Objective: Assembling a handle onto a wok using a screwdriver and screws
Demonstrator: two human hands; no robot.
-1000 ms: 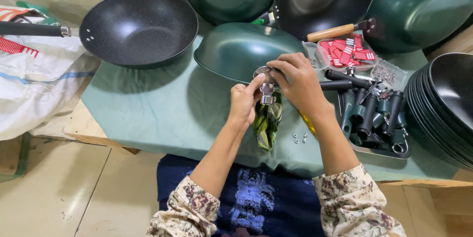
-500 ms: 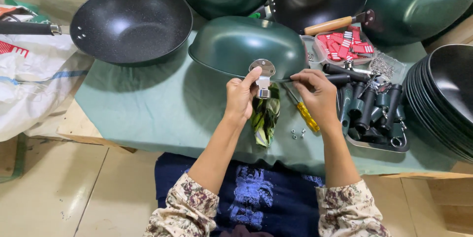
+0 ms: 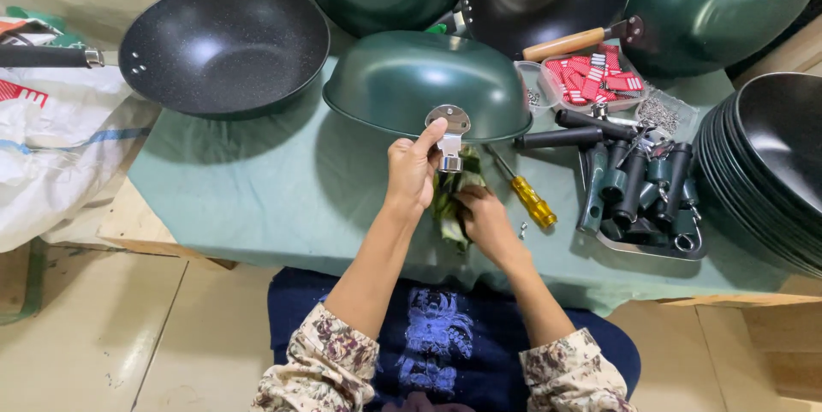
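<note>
I am pinching the metal bracket [image 3: 449, 131] against the upturned green wok's [image 3: 426, 86] near rim with my left hand [image 3: 412, 170], while my right hand [image 3: 485, 222], just nearer, is closing around a green wrapper [image 3: 447, 206].

The upturned wok [image 3: 428, 86] is dark green with a silver metal bracket [image 3: 450, 125] on its rim, the wok [image 3: 224, 42] to its left is black with pale speckles, and the table cover [image 3: 257, 181] is a muted sea green. The screwdriver [image 3: 529, 196] has a clear yellow handle, the small packets [image 3: 595, 76] in the tray are red with white marks, and the loose handles [image 3: 634, 181] are black and dark green. Sleeves [image 3: 321, 369] carry a cream and maroon floral print, while the crumpled wrapper [image 3: 449, 206] looks green, perhaps patterned.
</note>
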